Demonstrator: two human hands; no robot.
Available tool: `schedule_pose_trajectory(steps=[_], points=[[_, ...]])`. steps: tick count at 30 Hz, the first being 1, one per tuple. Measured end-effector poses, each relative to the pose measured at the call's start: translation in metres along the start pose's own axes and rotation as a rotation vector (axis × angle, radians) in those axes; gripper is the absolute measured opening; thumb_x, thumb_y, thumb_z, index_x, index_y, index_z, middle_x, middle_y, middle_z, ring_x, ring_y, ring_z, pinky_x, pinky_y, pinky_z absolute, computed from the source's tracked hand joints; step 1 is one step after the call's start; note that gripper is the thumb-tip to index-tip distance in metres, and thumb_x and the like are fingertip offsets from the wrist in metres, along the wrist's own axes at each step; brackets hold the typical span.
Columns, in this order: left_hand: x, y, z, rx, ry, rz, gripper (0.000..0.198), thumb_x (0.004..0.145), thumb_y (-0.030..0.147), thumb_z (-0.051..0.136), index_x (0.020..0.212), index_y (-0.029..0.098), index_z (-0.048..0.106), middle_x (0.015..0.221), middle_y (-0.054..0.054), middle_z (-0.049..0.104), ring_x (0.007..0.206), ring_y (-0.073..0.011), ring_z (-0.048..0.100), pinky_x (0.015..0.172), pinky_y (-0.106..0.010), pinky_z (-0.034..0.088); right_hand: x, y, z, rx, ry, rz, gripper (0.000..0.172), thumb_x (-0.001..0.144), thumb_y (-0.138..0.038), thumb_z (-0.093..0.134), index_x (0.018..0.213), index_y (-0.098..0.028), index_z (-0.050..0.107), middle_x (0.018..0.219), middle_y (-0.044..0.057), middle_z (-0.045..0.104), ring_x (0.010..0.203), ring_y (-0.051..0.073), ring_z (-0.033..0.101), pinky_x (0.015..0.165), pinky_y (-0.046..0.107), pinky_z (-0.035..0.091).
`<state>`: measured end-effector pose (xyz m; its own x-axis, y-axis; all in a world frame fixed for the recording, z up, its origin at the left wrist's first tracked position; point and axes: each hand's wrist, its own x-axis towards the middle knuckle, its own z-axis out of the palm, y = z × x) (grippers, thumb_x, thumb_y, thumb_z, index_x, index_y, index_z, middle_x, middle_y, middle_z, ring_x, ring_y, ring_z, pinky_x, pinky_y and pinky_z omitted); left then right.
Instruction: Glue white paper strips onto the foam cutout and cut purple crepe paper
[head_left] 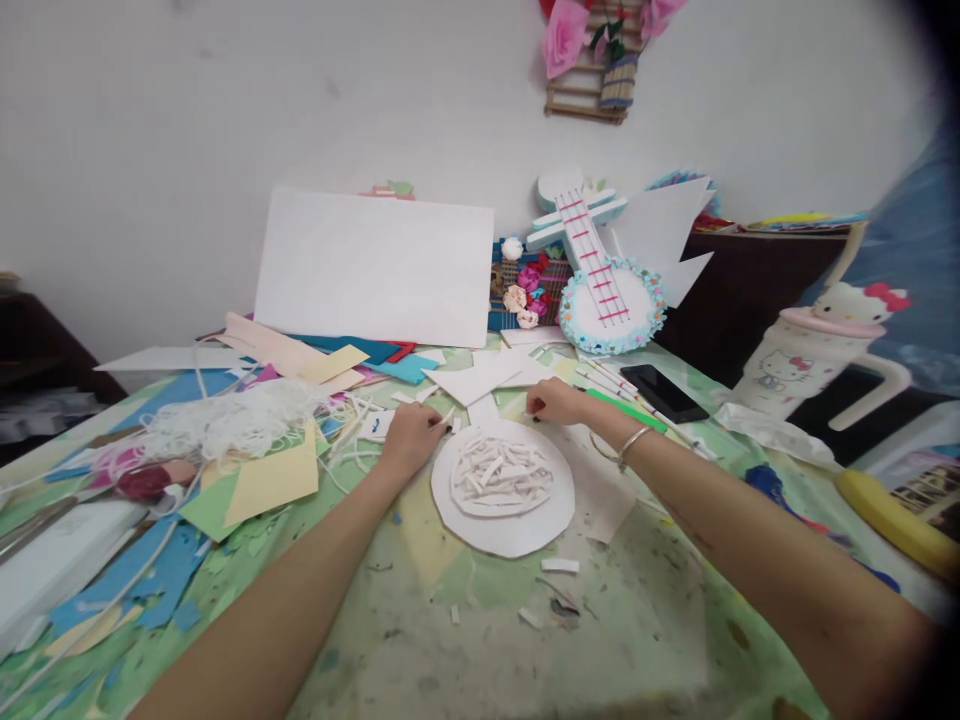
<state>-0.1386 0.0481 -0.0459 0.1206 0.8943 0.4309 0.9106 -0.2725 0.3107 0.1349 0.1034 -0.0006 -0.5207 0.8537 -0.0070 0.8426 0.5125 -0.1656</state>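
In front of me lies a flat round white board (pixel 517 537) with a narrow neck at its far side. On it a smaller white disc (pixel 487 512) carries a heap of short white strips (pixel 501 472). At the left rim of the board, my left hand (pixel 412 437) is closed, its fingertips pinching a small white strip (pixel 449 416). My right hand (pixel 556 402) is closed beside the neck, just beyond the board's right rim; what its fingertips hold, if anything, is too small to make out. White angular pieces (pixel 474 382) lie beyond the neck.
White cord (pixel 225 420) and coloured paper sheets (pixel 277 478) cover the left side. A white panel (pixel 375 265) and a decorated toy instrument (pixel 604 290) lean at the back. A phone (pixel 664 392), a cup (pixel 799 360) and a yellow banana-shaped object (pixel 896 520) are at right.
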Motion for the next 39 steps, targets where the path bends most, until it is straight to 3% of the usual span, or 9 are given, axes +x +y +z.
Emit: schedule_pose_trajectory(steps=[5,12,19,25,31,39], points=[[0.0,0.003,-0.004,-0.063,-0.024,-0.087,0.013,0.075,0.023,0.061,0.074,0.017,0.072,0.078,-0.008,0.071,0.077,-0.0222,0.062,0.072,-0.033,0.044,0.017,0.002,-0.009,-0.01,-0.012,0.003,0.023,0.064,-0.012,0.064,0.084,-0.014,0.074,0.084,0.005,0.073,0.077,0.016,0.065,0.065,0.019,0.044],[-0.001,0.005,-0.009,-0.145,-0.008,-0.157,0.013,0.075,0.026,0.061,0.077,0.018,0.072,0.077,-0.004,0.072,0.072,-0.0182,0.064,0.067,-0.028,0.045,0.035,-0.001,-0.002,-0.022,-0.077,-0.001,0.028,0.062,-0.012,0.063,0.087,-0.014,0.075,0.085,0.005,0.074,0.077,0.015,0.065,0.064,0.017,0.044],[0.0,0.008,-0.004,-0.155,0.017,-0.028,0.023,0.072,0.023,0.067,0.094,0.019,0.071,0.084,-0.005,0.067,0.083,-0.0206,0.059,0.08,-0.034,0.044,0.048,-0.011,-0.005,-0.089,-0.154,-0.013,0.022,0.055,-0.02,0.067,0.072,-0.011,0.075,0.072,0.009,0.072,0.065,0.019,0.064,0.053,0.022,0.041],[-0.001,0.01,-0.004,-0.105,-0.049,0.159,0.02,0.078,0.017,0.06,0.09,0.023,0.074,0.092,-0.007,0.062,0.089,-0.023,0.05,0.085,-0.037,0.041,0.06,-0.022,-0.011,-0.041,-0.05,0.062,0.027,0.063,-0.02,0.061,0.085,-0.01,0.075,0.081,0.009,0.073,0.074,0.017,0.065,0.06,0.02,0.043],[-0.003,0.011,-0.005,0.062,-0.101,0.243,0.031,0.081,0.008,0.047,0.088,0.023,0.073,0.093,-0.009,0.058,0.09,-0.0238,0.045,0.081,-0.037,0.039,0.069,-0.033,-0.004,0.038,-0.092,0.087,0.042,0.059,-0.014,0.061,0.1,-0.012,0.072,0.072,0.004,0.072,0.066,0.014,0.065,0.057,0.017,0.045],[-0.001,0.004,-0.003,0.043,-0.114,0.256,0.026,0.085,0.018,0.048,0.098,0.022,0.07,0.1,-0.011,0.056,0.095,-0.0254,0.045,0.087,-0.041,0.039,0.062,-0.028,-0.004,0.049,-0.117,0.094,0.022,0.061,-0.015,0.06,0.077,-0.013,0.074,0.067,0.005,0.072,0.062,0.015,0.065,0.058,0.018,0.046]])
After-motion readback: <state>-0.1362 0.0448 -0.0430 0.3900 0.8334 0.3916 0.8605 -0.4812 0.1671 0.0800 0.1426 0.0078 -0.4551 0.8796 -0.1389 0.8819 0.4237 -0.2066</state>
